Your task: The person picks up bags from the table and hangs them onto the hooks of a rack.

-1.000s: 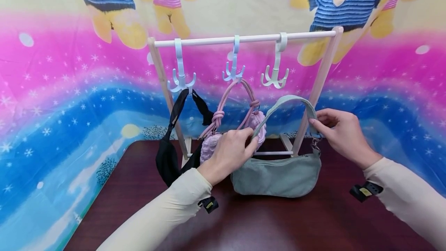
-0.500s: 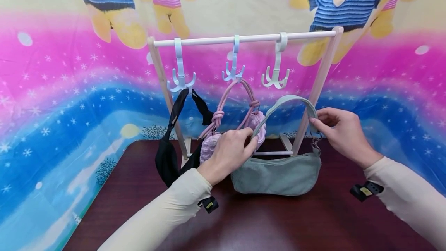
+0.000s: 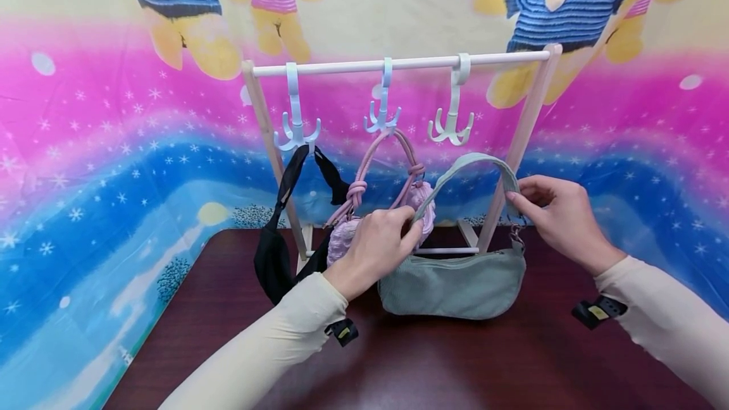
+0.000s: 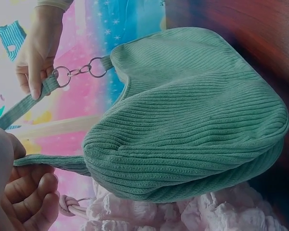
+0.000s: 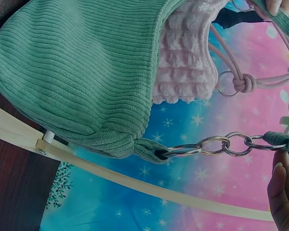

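A sage-green corduroy handbag (image 3: pixel 455 286) hangs upright from its strap (image 3: pixel 473 160), low over the dark table. My left hand (image 3: pixel 378 239) pinches the strap near its left end. With thumb and fingers, my right hand (image 3: pixel 560 220) pinches the opposite end, just above the metal ring chain (image 5: pixel 226 144) that joins strap to bag. Between the hands the strap arches up, below a pale four-pronged hook (image 3: pixel 454 119). Behind my left hand a pink ruched bag (image 3: pixel 421 198) hangs by its knotted cord from the middle hook (image 3: pixel 383 112).
A wooden rack (image 3: pixel 407 63) stands on the dark red table (image 3: pixel 228 334). On its left hook (image 3: pixel 294 122) hangs a black bag (image 3: pixel 273 258) by its strap. A printed cloth backdrop (image 3: pixel 85 163) with bears and snowflakes rises behind and along the sides.
The green handbag and its strap have risen very slightly. Both hands keep the same hold and have barely moved.
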The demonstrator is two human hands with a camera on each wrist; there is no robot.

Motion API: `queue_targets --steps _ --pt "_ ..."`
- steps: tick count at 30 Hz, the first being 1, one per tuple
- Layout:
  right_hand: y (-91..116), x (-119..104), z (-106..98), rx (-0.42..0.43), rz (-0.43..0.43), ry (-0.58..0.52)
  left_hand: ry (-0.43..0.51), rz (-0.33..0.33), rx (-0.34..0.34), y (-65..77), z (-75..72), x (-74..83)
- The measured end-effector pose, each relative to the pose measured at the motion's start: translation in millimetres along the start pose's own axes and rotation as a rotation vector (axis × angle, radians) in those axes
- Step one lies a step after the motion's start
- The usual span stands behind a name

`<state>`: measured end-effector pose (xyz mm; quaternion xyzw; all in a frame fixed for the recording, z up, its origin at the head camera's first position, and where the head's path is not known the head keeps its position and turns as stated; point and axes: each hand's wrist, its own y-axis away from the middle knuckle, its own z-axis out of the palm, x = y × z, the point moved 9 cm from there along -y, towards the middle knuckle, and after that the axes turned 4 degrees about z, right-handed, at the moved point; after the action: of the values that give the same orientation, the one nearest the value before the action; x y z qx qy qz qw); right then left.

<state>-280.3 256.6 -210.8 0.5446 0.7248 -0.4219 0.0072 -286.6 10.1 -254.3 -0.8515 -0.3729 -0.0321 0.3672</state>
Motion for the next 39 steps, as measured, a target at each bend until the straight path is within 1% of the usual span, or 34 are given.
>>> queue_targets --steps 4,17,25,39 --pt "0 -2 -1 0.006 -0.006 0.006 -0.002 -0.002 0.008 -0.9 -1.3 -1.7" --pt "-8 -6 -4 0.018 -0.030 0.006 -0.002 -0.009 0.005 -5.2 -2.2 -2.2" --pt "-12 -7 -4 0.022 -0.043 0.005 0.017 -0.016 0.004 -7.1 -4.8 -1.6" --pt "-17 -9 -5 0.032 -0.032 0.020 0.032 -0.002 0.020 -9.3 -9.6 -1.0"
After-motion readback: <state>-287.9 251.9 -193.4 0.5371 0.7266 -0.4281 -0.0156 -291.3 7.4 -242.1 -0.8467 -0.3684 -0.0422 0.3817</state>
